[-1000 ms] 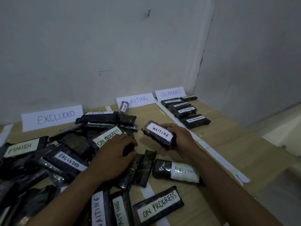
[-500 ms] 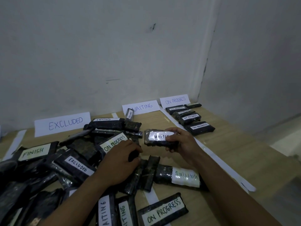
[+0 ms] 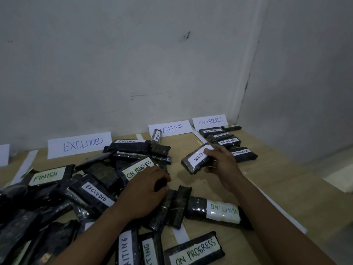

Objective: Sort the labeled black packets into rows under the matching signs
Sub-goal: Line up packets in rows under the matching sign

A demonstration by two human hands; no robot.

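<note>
Rectangular packets in glossy, crinkled black film, each with a white handwritten paper label. The right hand [image 3: 223, 165] pinches a tilted WAITING packet [image 3: 196, 159] over the wood-grain table [image 3: 277, 178], between the pile [image 3: 95, 175] and the ON PROGRESS row [image 3: 228, 141], in front of the WAITING sign [image 3: 172, 128]. The left hand [image 3: 143, 192] lies on the pile, fingers curled round a dark packet [image 3: 161, 183]. Three legible paper signs stand against the wall, including the EXCLUDED sign [image 3: 79, 145] and ON PROGRESS sign [image 3: 210, 120]. The row has five packets.
</note>
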